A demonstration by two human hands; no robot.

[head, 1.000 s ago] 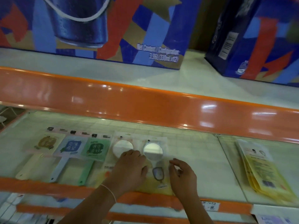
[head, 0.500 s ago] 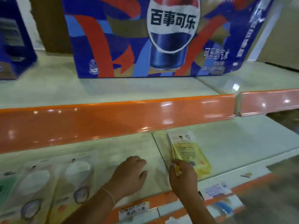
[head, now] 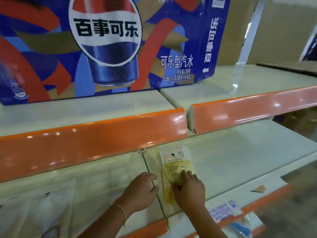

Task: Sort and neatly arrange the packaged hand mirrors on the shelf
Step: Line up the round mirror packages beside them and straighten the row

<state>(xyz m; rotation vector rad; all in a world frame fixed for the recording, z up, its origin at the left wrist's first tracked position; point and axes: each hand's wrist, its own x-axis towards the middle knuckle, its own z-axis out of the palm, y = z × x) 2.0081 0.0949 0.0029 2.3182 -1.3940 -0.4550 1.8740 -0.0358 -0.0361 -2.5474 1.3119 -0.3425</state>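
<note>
head view looks down on a pale shelf (head: 240,157) with an orange front lip. the right hand (head: 189,189) lies palm down on a stack of yellow packets (head: 175,166), its fingers (head: 186,175) fairly straight and spread across the printed yellow face, pressing on it rather than curling round it. the stack lies flat near the left end of the right shelf panel, just beside the seam between panels, its clear white top pointing toward the back. the left hand (head: 141,193) rests on the shelf just left of that seam, close to the stack but not touching it, fingers relaxed and holding nothing; a thin band circles its wrist. at lower left, blurred clear packaged hand mirrors (head: 49,219) lie flat on the shelf, well apart from the yellow stack. on the upper shelf (head: 240,83) stands a large blue cola carton (head: 106,47). a small purple label (head: 218,214) sits on the front edge near the right forearm.
</note>
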